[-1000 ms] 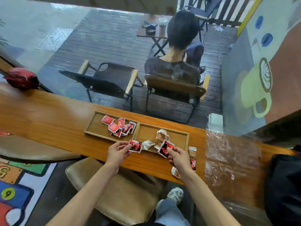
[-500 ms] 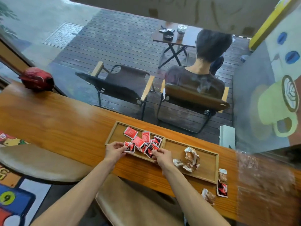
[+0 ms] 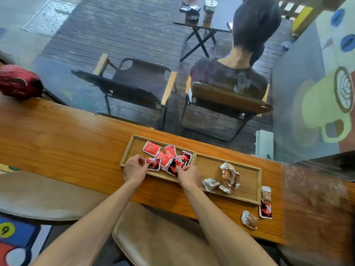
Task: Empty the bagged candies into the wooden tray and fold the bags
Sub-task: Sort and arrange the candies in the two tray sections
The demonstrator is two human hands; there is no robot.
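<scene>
While 2 hands pinch red packets (image 3: 166,159) | wooden tray (image 3: 129,149)

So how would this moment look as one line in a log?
left hand: on red packet | right hand: on red packet | place: tray, left half | wrappers: right half

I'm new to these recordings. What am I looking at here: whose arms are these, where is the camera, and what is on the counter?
There is no machine: a person wears a camera on the head, looking down at their own bare arms. The left hand and the right hand each touch a red packet in a pile of red packets, in the left half of a wooden tray on a long wooden counter. The right half holds crumpled wrappers. A few more packets lie on the counter beside the tray. Beyond the glass someone sits with their back turned.
</scene>
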